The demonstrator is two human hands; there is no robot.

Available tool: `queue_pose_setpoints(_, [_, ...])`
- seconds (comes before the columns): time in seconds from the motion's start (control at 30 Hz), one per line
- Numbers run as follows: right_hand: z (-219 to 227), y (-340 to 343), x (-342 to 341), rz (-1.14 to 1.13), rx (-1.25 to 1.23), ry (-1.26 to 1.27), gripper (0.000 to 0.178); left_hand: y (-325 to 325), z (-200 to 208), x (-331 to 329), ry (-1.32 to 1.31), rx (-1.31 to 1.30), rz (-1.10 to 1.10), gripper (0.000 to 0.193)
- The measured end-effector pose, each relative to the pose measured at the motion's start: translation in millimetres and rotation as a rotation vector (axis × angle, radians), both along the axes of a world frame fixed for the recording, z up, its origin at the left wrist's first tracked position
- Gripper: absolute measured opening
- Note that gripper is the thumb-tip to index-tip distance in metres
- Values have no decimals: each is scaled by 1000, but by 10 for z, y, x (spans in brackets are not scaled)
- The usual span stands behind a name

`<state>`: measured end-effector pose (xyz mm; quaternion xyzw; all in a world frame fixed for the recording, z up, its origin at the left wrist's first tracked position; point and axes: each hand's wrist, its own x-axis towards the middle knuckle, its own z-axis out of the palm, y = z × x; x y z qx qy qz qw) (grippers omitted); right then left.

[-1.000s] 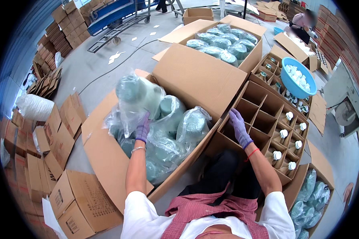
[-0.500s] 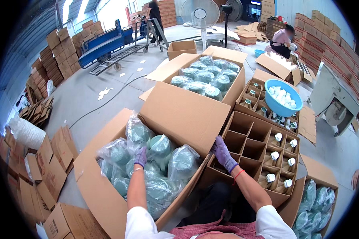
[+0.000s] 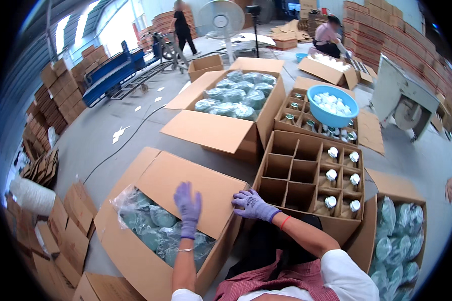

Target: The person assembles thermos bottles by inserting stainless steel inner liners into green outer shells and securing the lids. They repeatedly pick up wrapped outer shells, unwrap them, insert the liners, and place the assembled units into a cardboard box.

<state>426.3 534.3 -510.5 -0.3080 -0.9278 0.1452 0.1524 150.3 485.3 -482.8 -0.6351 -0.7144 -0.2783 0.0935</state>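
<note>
An open carton [image 3: 116, 228] in front of me at left holds several pale green rounded pieces [image 3: 148, 233] in clear plastic bags. Its long far flap [image 3: 186, 175] is folded inward over part of them. My left hand [image 3: 188, 208], in a purple knit glove, is over this flap with fingers spread and slightly blurred; it holds nothing. At the flap's right end, my right hand [image 3: 256, 204], in a matching glove, rests its parted fingers on the cardboard edge. Beside it stands a divided carton [image 3: 281, 200] with white-capped bottles [image 3: 331, 175] in its right-hand cells.
Another carton of bagged pieces [image 3: 236, 95] stands beyond, and one [image 3: 397, 241] at lower right. A light-blue basin [image 3: 331, 123] of white caps sits on a second divided carton. Flattened cardboard [image 3: 68, 220] lies at left. A fan [image 3: 221, 20] and two people are farther off.
The carton's far flap has come down from upright onto the bagged pieces. My left hand has lifted off the pieces to above the flap. My right hand has moved nearer with the flap's edge.
</note>
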Motion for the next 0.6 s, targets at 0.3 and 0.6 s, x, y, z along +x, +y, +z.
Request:
queue_pose_setpoints(0.3, [307, -1209, 1571, -478, 42, 496, 35, 133, -792, 51, 283, -244, -25, 59])
queue_pose_setpoints(0.6, [186, -2604, 2968, -1085, 111, 613, 27, -211, 196, 1479, -26, 11, -548, 43])
